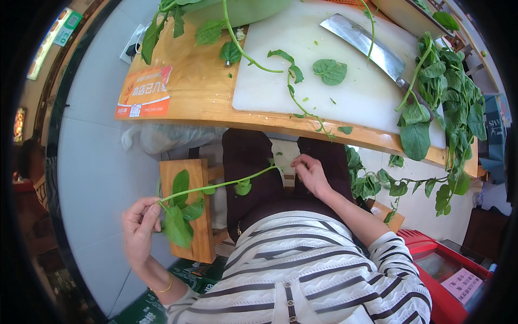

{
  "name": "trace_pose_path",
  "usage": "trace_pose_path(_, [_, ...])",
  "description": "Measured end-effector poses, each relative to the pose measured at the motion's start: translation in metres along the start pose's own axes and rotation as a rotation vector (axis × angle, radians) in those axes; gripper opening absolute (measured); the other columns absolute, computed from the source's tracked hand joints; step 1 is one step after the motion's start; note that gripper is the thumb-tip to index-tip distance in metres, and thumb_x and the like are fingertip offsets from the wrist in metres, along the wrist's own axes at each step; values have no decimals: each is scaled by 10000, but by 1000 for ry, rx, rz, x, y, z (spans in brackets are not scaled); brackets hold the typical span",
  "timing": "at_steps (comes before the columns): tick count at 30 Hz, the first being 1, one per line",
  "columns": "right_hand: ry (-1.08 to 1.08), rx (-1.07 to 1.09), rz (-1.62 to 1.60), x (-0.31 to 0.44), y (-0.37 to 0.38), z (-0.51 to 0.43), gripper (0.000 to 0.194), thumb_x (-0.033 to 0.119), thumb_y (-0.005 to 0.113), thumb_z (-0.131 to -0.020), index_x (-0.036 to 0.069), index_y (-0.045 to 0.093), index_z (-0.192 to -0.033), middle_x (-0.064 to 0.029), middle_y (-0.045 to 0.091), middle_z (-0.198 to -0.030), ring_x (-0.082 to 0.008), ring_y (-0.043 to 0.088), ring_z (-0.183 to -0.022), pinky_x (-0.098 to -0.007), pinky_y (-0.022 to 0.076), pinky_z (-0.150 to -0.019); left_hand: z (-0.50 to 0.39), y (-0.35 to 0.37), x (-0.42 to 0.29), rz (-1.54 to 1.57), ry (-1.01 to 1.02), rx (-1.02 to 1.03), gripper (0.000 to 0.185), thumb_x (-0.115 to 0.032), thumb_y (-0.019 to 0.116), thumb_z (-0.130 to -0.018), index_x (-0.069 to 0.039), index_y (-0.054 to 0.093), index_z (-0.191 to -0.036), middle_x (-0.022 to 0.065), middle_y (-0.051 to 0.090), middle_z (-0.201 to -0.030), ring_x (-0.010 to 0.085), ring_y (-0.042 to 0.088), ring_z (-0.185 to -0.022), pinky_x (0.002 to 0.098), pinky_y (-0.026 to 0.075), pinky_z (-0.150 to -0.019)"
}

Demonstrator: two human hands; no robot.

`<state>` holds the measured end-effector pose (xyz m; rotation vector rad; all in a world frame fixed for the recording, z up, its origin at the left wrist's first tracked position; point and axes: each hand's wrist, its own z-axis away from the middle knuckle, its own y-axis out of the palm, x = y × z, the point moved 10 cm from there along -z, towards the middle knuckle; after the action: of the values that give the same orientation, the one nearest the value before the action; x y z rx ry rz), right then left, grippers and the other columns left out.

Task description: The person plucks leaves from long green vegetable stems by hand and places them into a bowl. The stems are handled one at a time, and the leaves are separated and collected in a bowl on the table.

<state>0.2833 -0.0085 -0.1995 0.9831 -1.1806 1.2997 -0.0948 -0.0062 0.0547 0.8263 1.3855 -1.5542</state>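
Observation:
My left hand [139, 227] pinches the leafy lower end of a long green vine stem [226, 183] at the left, above a wooden stool [194, 227]. The stem slants up to the right across my lap, with small leaves along it. Just beyond its tip is my right hand [311, 174], its fingers curled together and nothing visible in them. On the table ahead lies a white cutting board [267, 91] with a loose green leaf [330, 72], a thin curling vine tip [301, 106] and a cleaver [364, 45]. Leaves cover part of the cleaver's handle.
A heap of leafy vines [457, 93] hangs over the table's right edge, trailing below. At the back stands a pale green bowl [251, 12]. An orange printed sticker [143, 95] is on the wooden tabletop [190, 89]. A red-framed case [429, 259] stands at lower right.

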Motion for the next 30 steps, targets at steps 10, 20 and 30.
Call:
trace_pose_path(10, [37,532,-83,79,69,19,303,241,697,-882,55,634,-1113,-11,560,-813,-94,545,-758,-239,465,-669,3,6,-4,-38,-70,56,157,-108,605,-941,29,659,-996,-48,511,-622,12,409,-528,178,275,-469])
trace_pose_path(20, [14,872,-76,97,124,43,176,103,615,-922,11,654,-1068,-85,684,-949,-123,613,-858,-271,494,-795,2,-7,2,76,-81,-40,162,-162,598,-958,-10,651,-983,-76,460,-593,-6,343,-499,181,205,-448])
trace_pose_path(30, [198,608,-267,62,103,17,143,94,542,-949,-5,640,-979,-11,555,-709,-78,466,-618,-237,385,-566,-1,-3,18,73,-103,-14,149,-158,584,-964,-23,648,-966,-87,455,-611,-12,364,-515,169,216,-452])
